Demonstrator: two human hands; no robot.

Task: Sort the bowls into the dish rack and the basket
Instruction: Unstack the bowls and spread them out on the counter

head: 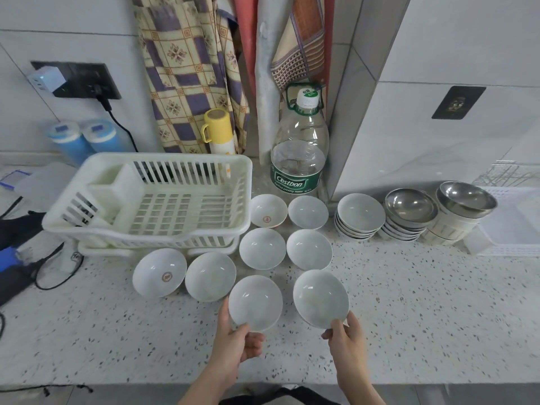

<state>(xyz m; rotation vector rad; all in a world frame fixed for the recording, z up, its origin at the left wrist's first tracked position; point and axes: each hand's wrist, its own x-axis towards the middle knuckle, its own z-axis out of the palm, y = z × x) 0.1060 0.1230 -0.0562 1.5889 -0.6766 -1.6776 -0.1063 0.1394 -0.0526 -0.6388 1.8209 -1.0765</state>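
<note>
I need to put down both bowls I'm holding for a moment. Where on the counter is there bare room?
Free: the speckled counter right of the right hand, below the stacked bowls; also the front-left stretch under the dish rack. Crowded: the middle, where loose white bowls sit nearly rim to rim.

Open speckled counter [423, 317] lies to my right and front-left — nothing blocks a pass there. Ahead, loose white bowls [263, 248] crowd the way, nearly rim to rim, between me and the dish rack [152, 200] (its inside is bare). A tall water bottle [299, 153] stands behind them, and stacked bowls [361, 216] line the wall at right — cables [58, 270] clutter the far left.
</note>
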